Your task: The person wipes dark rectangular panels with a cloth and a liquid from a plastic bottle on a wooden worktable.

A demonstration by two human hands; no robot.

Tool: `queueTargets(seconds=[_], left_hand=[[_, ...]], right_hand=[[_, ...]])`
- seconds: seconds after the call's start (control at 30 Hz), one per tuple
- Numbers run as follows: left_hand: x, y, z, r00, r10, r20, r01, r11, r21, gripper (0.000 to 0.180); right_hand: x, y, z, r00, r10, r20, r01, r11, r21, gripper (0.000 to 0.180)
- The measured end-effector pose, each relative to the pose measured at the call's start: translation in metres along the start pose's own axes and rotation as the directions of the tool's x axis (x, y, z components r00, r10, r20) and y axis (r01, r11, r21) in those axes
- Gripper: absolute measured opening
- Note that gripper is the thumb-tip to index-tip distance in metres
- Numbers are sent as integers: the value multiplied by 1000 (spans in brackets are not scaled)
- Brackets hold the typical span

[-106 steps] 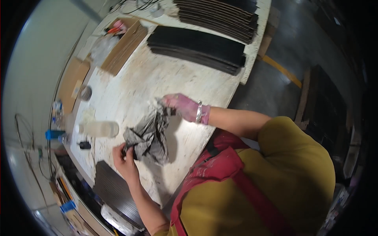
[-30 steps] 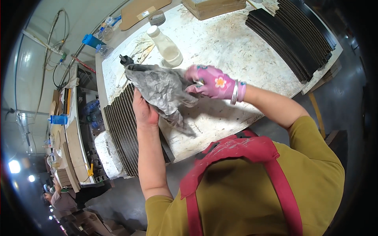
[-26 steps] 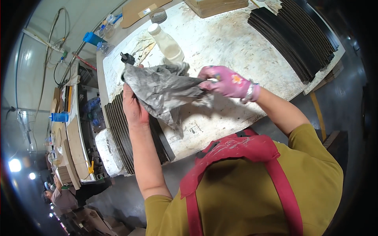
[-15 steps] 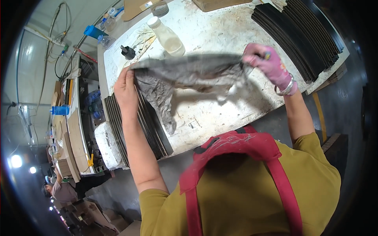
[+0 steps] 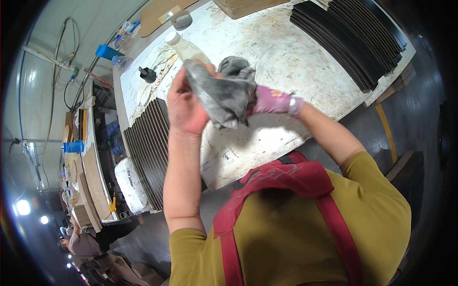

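Observation:
A grey, stained rag (image 5: 222, 93) is bunched up between my two hands above the white worktable (image 5: 267, 45). My bare left hand (image 5: 188, 107) grips its left side, palm turned up, with the cloth's folded end by the fingers. My right hand (image 5: 272, 101), in a pink glove, comes in from the right and has hold of the other side; the cloth covers most of its fingers. Just behind the rag stands a clear bottle with a white cap (image 5: 183, 46), partly hidden. A small black plastic part (image 5: 147, 74) lies to its left.
Dark ribbed strips are stacked at the table's left edge (image 5: 148, 143), and more black strips (image 5: 346, 43) lie at the far right. Along the back are a cardboard box (image 5: 250, 7), a round container (image 5: 182, 20) and a blue bottle (image 5: 109, 52). Another person (image 5: 83, 243) works at the far left.
The rag, stretched wide between my hands before, is now gathered into a bundle. My right hand has moved left toward my left hand, which has shifted slightly right.

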State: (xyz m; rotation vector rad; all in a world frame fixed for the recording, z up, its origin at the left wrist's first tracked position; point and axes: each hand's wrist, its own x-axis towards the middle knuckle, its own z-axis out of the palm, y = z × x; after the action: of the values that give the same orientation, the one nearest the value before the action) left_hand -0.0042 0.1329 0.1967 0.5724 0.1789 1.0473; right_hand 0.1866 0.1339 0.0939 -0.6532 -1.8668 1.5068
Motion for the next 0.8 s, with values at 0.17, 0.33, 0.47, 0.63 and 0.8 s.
queueTargets(seconds=[0.17,0.33,0.47,0.63,0.8], left_hand=[[-25,22,-35,987,134,-82,-135,991,0,26],[-66,0,-135,625,89,-776,-135,991,5,26],[-58,9,-108,767,159,-622,-142,987,78,29],[-41,26,-56,878,144,-456,-132,990,58,23],[-10,-31,-29,951,97,-293,-44,982,184,14]], right_hand=[[-4,20,20,974,193,-116,106,58,993,31],[-16,-1,7,984,147,-102,107,-26,994,32],[-27,25,-22,978,207,6,-124,563,817,40],[-30,25,-27,795,561,-231,-459,805,377,62],[-28,41,2,862,505,49,-277,387,879,64]])
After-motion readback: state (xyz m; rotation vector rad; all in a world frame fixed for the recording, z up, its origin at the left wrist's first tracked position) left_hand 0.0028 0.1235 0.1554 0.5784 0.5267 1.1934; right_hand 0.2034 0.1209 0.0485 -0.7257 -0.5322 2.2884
